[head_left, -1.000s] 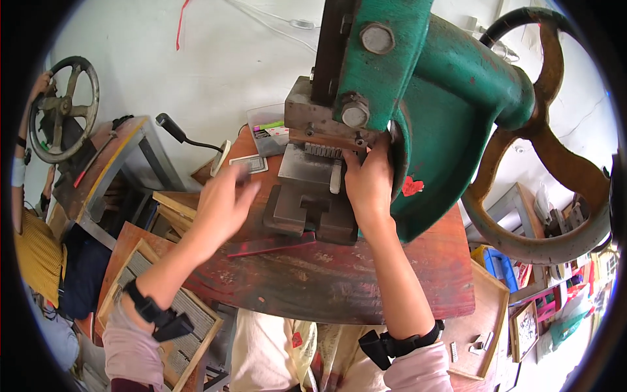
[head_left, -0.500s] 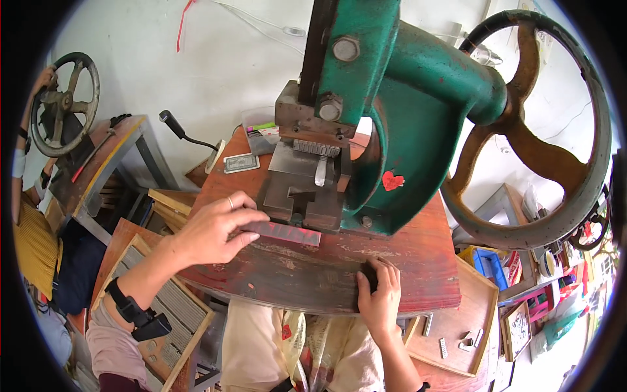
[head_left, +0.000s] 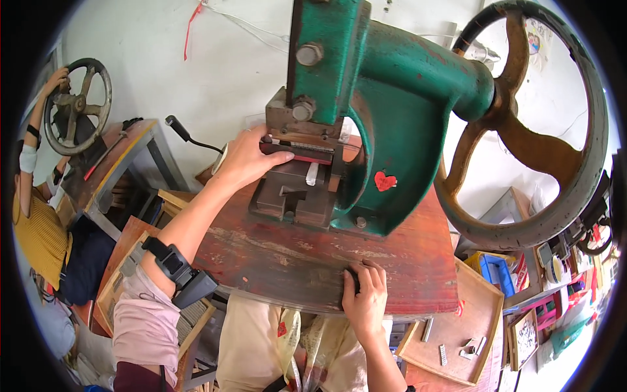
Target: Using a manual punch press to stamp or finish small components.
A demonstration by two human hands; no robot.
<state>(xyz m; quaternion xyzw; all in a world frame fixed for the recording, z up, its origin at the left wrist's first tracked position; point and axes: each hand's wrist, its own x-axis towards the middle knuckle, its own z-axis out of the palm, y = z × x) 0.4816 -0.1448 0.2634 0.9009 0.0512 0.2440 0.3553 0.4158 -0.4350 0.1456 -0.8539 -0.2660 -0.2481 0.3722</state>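
Observation:
My left hand [head_left: 248, 159] reaches up to the green hand press [head_left: 408, 140] and grips the left end of a dark bar with a red edge [head_left: 305, 154]. The bar lies across the steel bed block [head_left: 277, 183], just under the press head [head_left: 281, 117]. It largely hides the row of small metal pieces there. A pale, narrow piece [head_left: 312, 174] sits on the block in front of the bar. At the front edge of the wooden table [head_left: 261, 251], my right hand [head_left: 367, 297] rests with curled fingers around something dark, too shaded to name.
A large handwheel [head_left: 522, 236] rises at the right. Wooden trays [head_left: 480, 320] with small metal parts stand below the table. On the left, another person's hand [head_left: 57, 80] holds a second handwheel [head_left: 78, 104]. A black gooseneck lamp [head_left: 177, 129] stands behind my left arm.
My left hand has carried the bar from the table front up and away onto the bed block beneath the press head. My right hand stays at the table edge. The view has shifted slightly.

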